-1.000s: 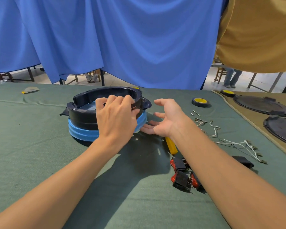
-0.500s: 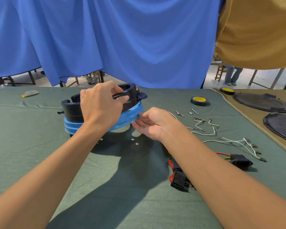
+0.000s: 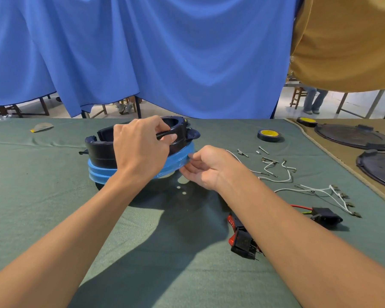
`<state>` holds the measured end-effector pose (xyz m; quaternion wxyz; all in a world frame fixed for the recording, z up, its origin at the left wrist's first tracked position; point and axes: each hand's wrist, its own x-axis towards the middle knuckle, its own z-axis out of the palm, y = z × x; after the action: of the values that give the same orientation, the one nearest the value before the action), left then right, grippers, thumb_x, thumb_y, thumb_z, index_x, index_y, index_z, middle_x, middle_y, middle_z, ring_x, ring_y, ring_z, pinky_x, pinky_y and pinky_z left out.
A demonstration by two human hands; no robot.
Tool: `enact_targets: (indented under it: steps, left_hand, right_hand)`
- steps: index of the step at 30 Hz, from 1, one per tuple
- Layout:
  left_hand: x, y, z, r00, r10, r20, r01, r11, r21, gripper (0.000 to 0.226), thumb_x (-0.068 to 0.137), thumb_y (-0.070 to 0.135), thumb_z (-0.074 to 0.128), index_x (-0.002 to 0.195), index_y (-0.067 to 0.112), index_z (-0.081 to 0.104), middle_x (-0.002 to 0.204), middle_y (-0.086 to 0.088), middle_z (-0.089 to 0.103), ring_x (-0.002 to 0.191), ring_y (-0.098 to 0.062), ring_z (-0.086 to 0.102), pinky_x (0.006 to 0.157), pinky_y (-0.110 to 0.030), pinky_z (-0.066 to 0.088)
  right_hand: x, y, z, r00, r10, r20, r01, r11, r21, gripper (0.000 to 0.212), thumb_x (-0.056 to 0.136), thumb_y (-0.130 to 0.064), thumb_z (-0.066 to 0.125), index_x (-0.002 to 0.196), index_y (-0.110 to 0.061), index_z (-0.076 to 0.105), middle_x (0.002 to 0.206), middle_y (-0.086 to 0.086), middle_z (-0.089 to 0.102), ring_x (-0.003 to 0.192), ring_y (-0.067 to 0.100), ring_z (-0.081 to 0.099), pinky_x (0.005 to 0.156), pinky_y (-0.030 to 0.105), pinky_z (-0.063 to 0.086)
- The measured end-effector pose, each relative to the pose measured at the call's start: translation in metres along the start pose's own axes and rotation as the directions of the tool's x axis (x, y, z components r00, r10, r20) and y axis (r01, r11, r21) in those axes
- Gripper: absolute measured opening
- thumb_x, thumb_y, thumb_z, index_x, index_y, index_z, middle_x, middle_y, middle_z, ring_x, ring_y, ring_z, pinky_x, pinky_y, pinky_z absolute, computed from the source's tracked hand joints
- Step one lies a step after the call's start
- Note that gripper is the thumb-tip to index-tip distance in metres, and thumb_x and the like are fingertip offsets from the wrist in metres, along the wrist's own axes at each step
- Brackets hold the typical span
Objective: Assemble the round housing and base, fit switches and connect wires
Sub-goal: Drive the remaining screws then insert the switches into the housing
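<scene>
Over green cloth point(image 3: 42, 196), left fingers point(image 3: 152, 124) grip round housing point(image 3: 100, 150); right fingers point(image 3: 190, 172) pinch blue base point(image 3: 176, 160).

The black housing point(image 3: 100, 150) sat on the blue base point(image 3: 98, 174), raised at 3 o'clock; rocker switches point(image 3: 240, 241) lay at 5 o'clock, white wires point(image 3: 289, 174) at 3 o'clock.

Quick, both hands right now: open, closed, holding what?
Left hand: closed, gripping the rim of the black housing.
Right hand: closed, pinching the edge of the blue base.

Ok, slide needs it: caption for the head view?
Left hand grips black housing; right hand pinches the blue base by its edge.
</scene>
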<state>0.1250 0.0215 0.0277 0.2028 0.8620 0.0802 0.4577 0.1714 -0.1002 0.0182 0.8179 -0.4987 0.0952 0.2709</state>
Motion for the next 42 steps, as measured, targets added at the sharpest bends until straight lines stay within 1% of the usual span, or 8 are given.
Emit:
enact_targets:
  steps: [7, 14, 21, 28, 35, 38, 40, 42]
  left_hand:
    - [-0.015, -0.001, 0.010, 0.991, 0.134, -0.026, -0.129, 0.983, 0.131, 0.022, 0.084, 0.030, 0.076, 0.095, 0.011, 0.073, 0.088, -0.008, 0.075, 0.087, -0.031, 0.064, 0.085, -0.038, 0.030]
    - [-0.034, -0.013, 0.014, 0.922, 0.359, 0.147, -0.388, 0.840, 0.380, 0.075, 0.065, 0.064, 0.078, 0.112, 0.007, 0.064, 0.105, -0.007, 0.068, 0.098, -0.030, 0.062, 0.088, -0.040, 0.028]
    - [-0.039, -0.012, 0.019, 0.906, 0.394, 0.155, -0.420, 0.793, 0.442, 0.067, 0.068, 0.034, 0.079, 0.121, 0.001, 0.055, 0.113, -0.013, 0.062, 0.105, -0.035, 0.059, 0.090, -0.043, 0.031]
    - [-0.041, -0.014, 0.021, 0.901, 0.423, 0.093, -0.421, 0.807, 0.413, 0.057, 0.073, 0.028, 0.079, 0.118, 0.000, 0.060, 0.111, -0.015, 0.065, 0.101, -0.035, 0.062, 0.085, -0.041, 0.032]
    - [-0.041, -0.012, 0.021, 0.896, 0.414, 0.162, -0.443, 0.797, 0.411, 0.056, 0.066, 0.019, 0.080, 0.115, 0.000, 0.062, 0.108, -0.014, 0.066, 0.100, -0.036, 0.063, 0.084, -0.040, 0.032]
    - [-0.042, -0.011, 0.023, 0.885, 0.411, 0.218, -0.465, 0.784, 0.411, 0.058, 0.063, 0.018, 0.080, 0.115, 0.000, 0.062, 0.108, -0.014, 0.066, 0.101, -0.035, 0.063, 0.085, -0.041, 0.033]
    - [-0.043, -0.010, 0.025, 0.874, 0.412, 0.257, -0.485, 0.773, 0.409, 0.061, 0.061, 0.017, 0.081, 0.117, 0.000, 0.061, 0.109, -0.015, 0.066, 0.101, -0.036, 0.062, 0.087, -0.041, 0.032]
    - [-0.043, -0.009, 0.025, 0.872, 0.405, 0.275, -0.488, 0.773, 0.405, 0.061, 0.063, 0.018, 0.080, 0.117, -0.001, 0.061, 0.109, -0.015, 0.065, 0.102, -0.037, 0.062, 0.087, -0.042, 0.032]
  right_hand:
    - [0.002, -0.002, -0.004, 1.000, 0.002, -0.031, -0.003, 1.000, -0.027, 0.017, 0.095, 0.008, 0.041, 0.099, 0.001, 0.057, 0.089, 0.019, 0.067, 0.080, 0.028, 0.068, 0.065, 0.039, 0.057]
    - [0.005, -0.005, -0.011, 0.998, 0.000, -0.069, -0.005, 0.997, -0.074, 0.018, 0.095, 0.008, 0.039, 0.100, 0.002, 0.055, 0.098, 0.022, 0.066, 0.077, 0.029, 0.066, 0.073, 0.042, 0.056]
    - [0.003, -0.015, -0.017, 0.999, -0.027, -0.041, 0.024, 0.998, -0.063, 0.019, 0.090, 0.007, 0.043, 0.101, 0.002, 0.058, 0.092, 0.020, 0.068, 0.082, 0.033, 0.069, 0.066, 0.043, 0.058]
    - [0.005, -0.015, -0.016, 0.994, -0.084, -0.063, 0.068, 0.973, -0.221, 0.023, 0.094, 0.006, 0.042, 0.110, 0.000, 0.057, 0.093, 0.019, 0.069, 0.079, 0.028, 0.070, 0.057, 0.039, 0.059]
    - [0.003, -0.017, -0.019, 0.994, -0.104, 0.029, 0.107, 0.922, -0.371, 0.028, 0.094, 0.006, 0.045, 0.121, 0.005, 0.051, 0.111, 0.026, 0.064, 0.090, 0.032, 0.068, 0.074, 0.040, 0.059]
    - [0.002, -0.033, -0.031, 0.978, -0.207, 0.010, 0.153, 0.688, -0.709, 0.029, 0.093, -0.004, 0.052, 0.119, 0.010, 0.056, 0.106, 0.034, 0.065, 0.076, 0.026, 0.066, 0.080, 0.042, 0.059]
    - [0.006, -0.053, -0.048, 0.928, -0.371, -0.012, 0.155, 0.416, -0.896, 0.028, 0.092, -0.008, 0.054, 0.114, 0.007, 0.061, 0.106, 0.031, 0.066, 0.072, 0.025, 0.064, 0.085, 0.047, 0.056]
    - [0.011, -0.074, -0.072, 0.842, -0.540, -0.008, 0.081, 0.141, -0.987, 0.025, 0.090, -0.012, 0.053, 0.106, -0.003, 0.069, 0.100, 0.022, 0.070, 0.086, 0.032, 0.067, 0.086, 0.047, 0.056]
